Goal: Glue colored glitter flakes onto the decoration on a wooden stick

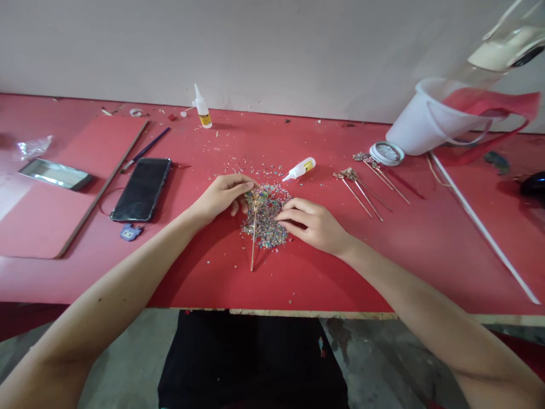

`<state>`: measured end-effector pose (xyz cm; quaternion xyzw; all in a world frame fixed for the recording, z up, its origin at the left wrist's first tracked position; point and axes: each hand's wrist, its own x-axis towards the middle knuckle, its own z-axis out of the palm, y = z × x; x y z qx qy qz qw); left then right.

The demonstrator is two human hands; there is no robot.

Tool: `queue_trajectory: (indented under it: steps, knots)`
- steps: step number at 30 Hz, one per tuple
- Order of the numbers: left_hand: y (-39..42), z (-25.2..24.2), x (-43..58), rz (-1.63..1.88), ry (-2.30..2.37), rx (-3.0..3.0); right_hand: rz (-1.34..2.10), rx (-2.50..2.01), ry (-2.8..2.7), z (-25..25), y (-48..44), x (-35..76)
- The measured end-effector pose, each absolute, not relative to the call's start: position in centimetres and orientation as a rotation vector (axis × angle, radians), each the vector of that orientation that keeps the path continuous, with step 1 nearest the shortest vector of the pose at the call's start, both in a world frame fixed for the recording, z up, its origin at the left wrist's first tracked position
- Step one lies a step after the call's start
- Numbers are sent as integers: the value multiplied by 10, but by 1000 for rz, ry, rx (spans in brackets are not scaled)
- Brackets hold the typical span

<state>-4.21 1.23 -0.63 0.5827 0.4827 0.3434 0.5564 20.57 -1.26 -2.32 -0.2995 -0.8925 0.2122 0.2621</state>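
My left hand point(230, 195) is closed on the ornamented top of a gold hairpin point(254, 236), whose thin stem points toward me. Beneath it spreads a pile of small shiny multicoloured chips point(267, 227) on the red tabletop. At the pile's right side is my right hand point(313, 222), fingers bent and their tips at the chips; whether they pinch a chip is too small to make out. A small glue bottle point(303, 168) with a yellow label lies just beyond my right hand, its nozzle pointing left toward the chips.
Several finished-looking hairpins point(360, 190) lie to the right, near a round lidded jar point(386, 153) and a white bucket point(417, 116). Another glue bottle point(203, 108) stands at the back. On the left are a phone point(142, 190), a brush point(147, 149), a board point(46, 224) and a metal tin point(55, 172).
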Motion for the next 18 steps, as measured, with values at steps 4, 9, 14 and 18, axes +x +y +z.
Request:
queue_trajectory:
  steps: [4,9,14,18]
  knots:
    - [12,-5,-42,803,1137,1375,602,-817,-2376,-18,-10,219]
    - [12,-4,-40,792,1146,1384,586,-923,-2249,-17,-10,215]
    - [13,-6,-41,797,1140,1400,575,-874,-2319,-22,-17,199]
    - [12,-8,-42,809,1145,1392,553,-917,-2376,-21,-16,205]
